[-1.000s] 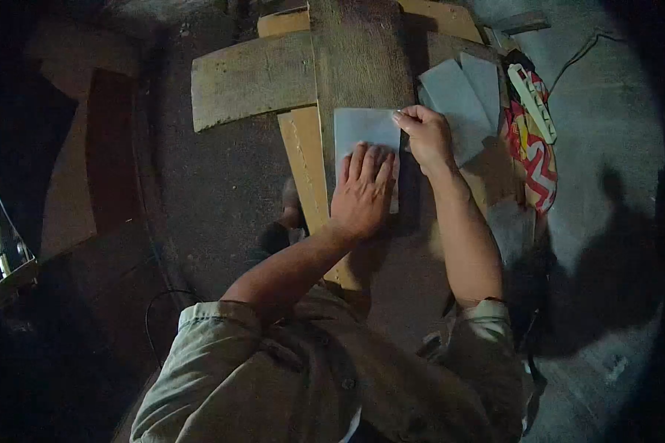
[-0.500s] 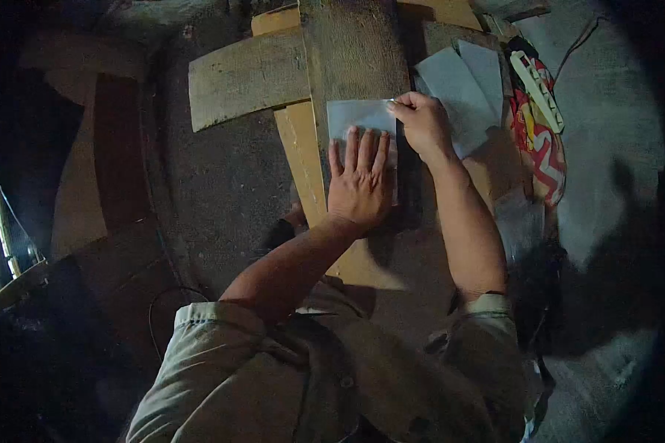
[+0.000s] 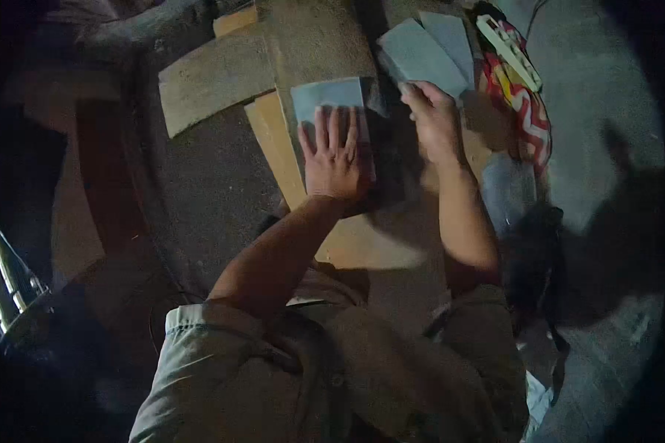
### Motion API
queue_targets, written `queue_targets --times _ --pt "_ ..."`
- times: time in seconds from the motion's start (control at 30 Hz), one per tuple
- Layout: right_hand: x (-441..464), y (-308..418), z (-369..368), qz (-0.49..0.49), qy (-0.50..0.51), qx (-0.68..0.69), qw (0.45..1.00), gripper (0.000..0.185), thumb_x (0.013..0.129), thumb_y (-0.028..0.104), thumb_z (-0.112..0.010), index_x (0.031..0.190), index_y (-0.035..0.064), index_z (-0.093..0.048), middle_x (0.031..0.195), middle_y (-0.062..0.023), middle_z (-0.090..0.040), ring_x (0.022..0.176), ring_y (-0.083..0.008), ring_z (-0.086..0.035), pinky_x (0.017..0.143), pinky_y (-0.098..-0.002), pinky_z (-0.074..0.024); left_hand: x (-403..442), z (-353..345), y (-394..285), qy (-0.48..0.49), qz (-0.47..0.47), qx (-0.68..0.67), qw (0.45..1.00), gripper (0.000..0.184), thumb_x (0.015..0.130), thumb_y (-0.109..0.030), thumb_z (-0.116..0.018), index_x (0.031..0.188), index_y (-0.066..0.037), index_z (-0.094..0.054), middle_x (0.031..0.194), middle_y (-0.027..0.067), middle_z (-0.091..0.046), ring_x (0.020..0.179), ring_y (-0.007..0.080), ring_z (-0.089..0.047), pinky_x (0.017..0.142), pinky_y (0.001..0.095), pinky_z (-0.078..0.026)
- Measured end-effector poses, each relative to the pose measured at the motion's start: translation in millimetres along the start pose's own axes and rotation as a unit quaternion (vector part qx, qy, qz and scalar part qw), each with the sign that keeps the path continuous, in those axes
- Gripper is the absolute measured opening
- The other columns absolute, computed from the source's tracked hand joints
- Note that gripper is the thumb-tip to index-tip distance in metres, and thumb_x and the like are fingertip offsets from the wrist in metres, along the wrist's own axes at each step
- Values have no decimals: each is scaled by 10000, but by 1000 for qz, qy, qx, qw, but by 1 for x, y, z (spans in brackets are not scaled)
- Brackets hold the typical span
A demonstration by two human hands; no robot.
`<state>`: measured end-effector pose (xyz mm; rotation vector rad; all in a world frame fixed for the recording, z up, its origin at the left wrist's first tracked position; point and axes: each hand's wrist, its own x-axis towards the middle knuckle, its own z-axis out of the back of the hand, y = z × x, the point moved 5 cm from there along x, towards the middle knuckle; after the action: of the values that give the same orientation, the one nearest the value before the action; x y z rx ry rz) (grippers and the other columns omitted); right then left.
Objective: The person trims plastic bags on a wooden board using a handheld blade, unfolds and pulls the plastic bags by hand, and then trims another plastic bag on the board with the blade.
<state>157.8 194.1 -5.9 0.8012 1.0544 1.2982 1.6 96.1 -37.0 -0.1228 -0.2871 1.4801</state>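
Observation:
My left hand (image 3: 336, 159) lies flat with its fingers spread on a pale, thin rectangular sheet (image 3: 329, 92). The sheet rests on a long, worn board (image 3: 314, 44), and its lower part is mostly covered by the hand. To the right, apart from this sheet, my right hand (image 3: 437, 122) is closed in a pinch; whatever its fingertips hold is too dark and small to name. Just beyond the right hand lie two more pale sheets, a nearer one (image 3: 425, 55) and a farther one (image 3: 452, 40).
A brown panel (image 3: 214, 77) sticks out left of the board, above a tan strip (image 3: 273, 140). On the right, a cream slotted strip (image 3: 510, 52) lies on a red patterned cloth (image 3: 530, 122). A clear plastic-looking piece (image 3: 508, 188) sits nearer me. The surroundings are dim.
My right hand has moved right, off the sheet's upper right corner. My left hand stays flat on the sheet. The whole view has shifted a little.

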Motion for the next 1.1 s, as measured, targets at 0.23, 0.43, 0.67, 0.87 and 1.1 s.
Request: queue_targets --times 0.23,0.43,0.67,0.87,1.1 --pt "-125 -57 115 -91 -155 -150 972 333 920 250 -566 1125 -14 -575 1044 -162 -610 939 -245 -594 846 -337 -452 2 3 -6 15 14 5 1000 607 918 -346 -414 1453 -104 -259 1433 202 -296 1371 406 -205 1087 618 -96" --pt "-191 -97 104 -127 -163 -320 925 711 846 548 -544 1263 -25 -482 1201 -253 -504 1143 -388 -465 956 -482 -384 1 1 -3 1 15 2 1000 593 922 -346 -405 1452 -114 -272 1436 191 -310 1379 393 -198 1094 607 -94" --pt "-184 -111 109 -176 -152 -262 937 808 803 617 -529 1282 -29 -445 1215 -279 -488 1135 -418 -488 953 -483 -386 1 5 -4 15 16 -13 1000 592 926 -339 -363 1456 -97 -255 1443 221 -287 1383 414 -178 1099 607 -72" --pt "-157 -31 115 -107 -147 -335 924 403 863 120 -509 1223 -39 -426 1105 -235 -539 1056 -355 -539 916 -448 -416 1 8 -3 17 28 -29 999 618 909 -342 -401 1450 -81 -257 1448 217 -276 1381 432 -165 1099 605 -71" --pt "-89 84 64 264 -4 377 888 484 854 468 -528 1005 12 -472 850 -86 -472 752 -195 -406 700 -359 -334 -1 3 1 10 14 -10 1000 630 889 -288 -406 1457 -73 -239 1485 206 -247 1394 416 -155 1100 609 -78"
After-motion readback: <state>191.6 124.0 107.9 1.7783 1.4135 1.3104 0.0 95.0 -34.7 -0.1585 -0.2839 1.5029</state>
